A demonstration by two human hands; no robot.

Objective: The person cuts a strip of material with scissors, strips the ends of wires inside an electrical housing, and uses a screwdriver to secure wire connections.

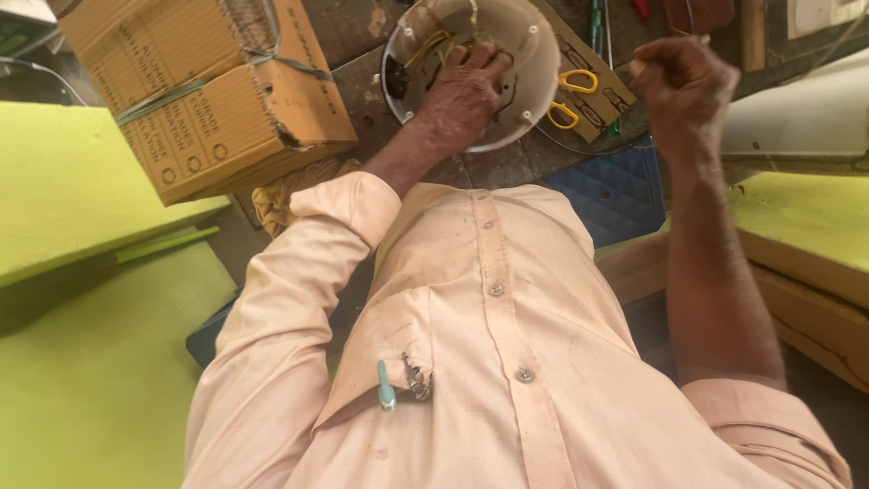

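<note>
So the left hand (462, 91) is down inside a round white housing (534, 54), looks like a ceiling-light base or similar, fingers curled together and pressing on the wiring in the middle. You can see yellow wires (427, 45) looping around in there, a few small screw posts near the rim, and a darker opening at the left side. The housing sits on a dark, scuffed worktop (348, 36), right in front of the person.

The right hand (683, 86) is up off to the side, clenched into a fist around something thin; I can't tell what it is.

Just beside the housing there are yellow-handled scissors (570, 95) lying on a strip of cardboard. A battered cardboard box (208, 91) tied with strapping sits to the left, and a blue textured case (615, 195) is nearer the body.
</note>
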